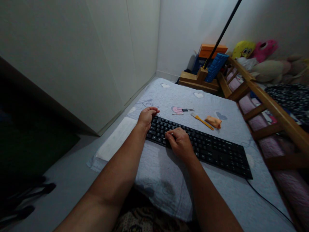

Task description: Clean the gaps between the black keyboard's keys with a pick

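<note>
A black keyboard (212, 150) lies at a slant on the cloth-covered table. My left hand (146, 117) is at its far left end, fingers curled around the corner and closed on it. Over the lower left keys, my right hand (180, 141) pinches a thin white cotton swab (165, 138), whose tip points down at the keys. Beyond the keyboard lie several pink and white cotton swabs (178, 110), a dark-handled tool with a metal tip (187, 110), a yellow-handled brush (204, 121) and a crumpled orange cloth (213, 122).
The patterned blue cloth (164, 170) covers the table, with a white flat pad (116, 138) at its left. A cable (267, 201) trails from the keyboard. A white cabinet (116, 58) stands left, a wooden bed rail (272, 103) right. Behind are a wooden stand (193, 79) and boxes (211, 50).
</note>
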The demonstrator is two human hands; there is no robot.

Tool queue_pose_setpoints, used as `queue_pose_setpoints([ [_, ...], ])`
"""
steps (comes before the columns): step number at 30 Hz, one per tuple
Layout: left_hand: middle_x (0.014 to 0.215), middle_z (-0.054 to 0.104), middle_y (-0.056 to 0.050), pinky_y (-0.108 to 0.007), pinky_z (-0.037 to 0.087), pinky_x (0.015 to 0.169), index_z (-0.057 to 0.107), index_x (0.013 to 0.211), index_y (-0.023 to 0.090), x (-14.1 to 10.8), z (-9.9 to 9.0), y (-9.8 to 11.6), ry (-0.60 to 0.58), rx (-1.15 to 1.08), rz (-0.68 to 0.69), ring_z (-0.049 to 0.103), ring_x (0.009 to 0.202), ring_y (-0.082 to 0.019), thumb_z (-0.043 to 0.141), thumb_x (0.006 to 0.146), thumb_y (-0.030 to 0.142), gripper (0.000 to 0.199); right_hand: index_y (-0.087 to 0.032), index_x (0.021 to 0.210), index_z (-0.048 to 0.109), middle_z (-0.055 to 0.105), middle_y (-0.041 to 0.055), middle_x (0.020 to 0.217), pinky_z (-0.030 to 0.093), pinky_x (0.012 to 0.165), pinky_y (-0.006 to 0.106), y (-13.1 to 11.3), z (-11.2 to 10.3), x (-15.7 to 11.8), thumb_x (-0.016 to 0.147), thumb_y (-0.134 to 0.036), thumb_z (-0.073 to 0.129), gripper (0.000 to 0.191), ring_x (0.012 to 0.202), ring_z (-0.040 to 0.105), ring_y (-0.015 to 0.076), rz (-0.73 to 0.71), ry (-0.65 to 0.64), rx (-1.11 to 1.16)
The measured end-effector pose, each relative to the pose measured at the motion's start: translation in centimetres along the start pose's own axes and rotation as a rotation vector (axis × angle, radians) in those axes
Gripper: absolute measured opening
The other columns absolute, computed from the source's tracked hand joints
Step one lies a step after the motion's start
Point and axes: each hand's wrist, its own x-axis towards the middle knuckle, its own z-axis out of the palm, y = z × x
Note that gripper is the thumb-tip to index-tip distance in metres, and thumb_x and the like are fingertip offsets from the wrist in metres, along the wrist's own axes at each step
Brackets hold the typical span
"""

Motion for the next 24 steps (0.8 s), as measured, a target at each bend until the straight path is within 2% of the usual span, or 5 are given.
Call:
queue_pose_setpoints([
  [15, 0.067, 0.066, -0.001, -0.027, 0.046, 0.083, 0.062, 0.069, 0.016, 0.02, 0.0, -0.1, -0.001, 0.003, 0.007, 0.064, 0.072, -0.013, 0.054, 0.062, 0.003, 0.017, -0.019, 0.086, 0.075, 0.074, 0.0074, 0.085, 0.046, 0.083, 0.038, 0.83, 0.47, 0.21, 0.091, -0.016, 0.06, 0.016, 0.09, 0.062, 0.0251, -0.002, 0.064, 0.009],
  [24, 0.067, 0.067, -0.002, -0.027, 0.045, 0.082, 0.062, 0.068, 0.016, 0.17, 0.07, -0.13, -0.002, 0.001, 0.016, 0.063, 0.071, -0.013, 0.055, 0.062, 0.003, 0.016, -0.021, 0.087, 0.076, 0.075, 0.0067, 0.086, 0.047, 0.084, 0.038, 0.9, 0.94, 0.48, 0.092, -0.016, 0.06, 0.017, 0.09, 0.062, 0.0244, -0.022, 0.052, 0.022],
])
